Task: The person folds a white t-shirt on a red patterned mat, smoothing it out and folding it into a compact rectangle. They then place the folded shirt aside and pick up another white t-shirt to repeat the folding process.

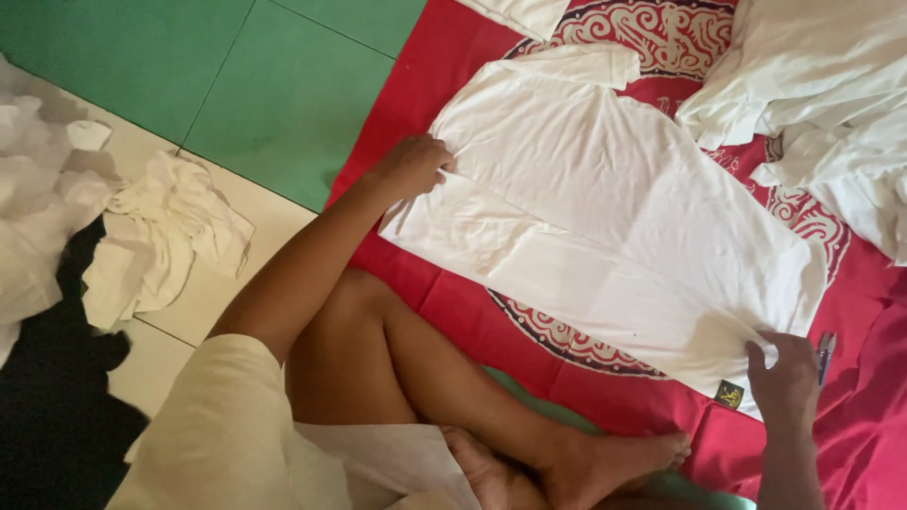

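Item: white cotton T-shirt [605, 217], laid flat on red patterned cloth [453, 312], spanning btw both hands. Left hand [413, 165] pinches shirt's side edge, fingers closed on fabric; right hand [786, 378] grips the hem corner by a small dark label [728, 393], fingers closed. Crumpled white garments [161, 236] lie well apart, beyond left hand on floor; more white laundry [822, 85] heaped beyond right hand.

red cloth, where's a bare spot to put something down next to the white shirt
Bare red cloth lies between the white shirt and the knee, and at the lower right corner. The top right is crowded with a white garment pile.
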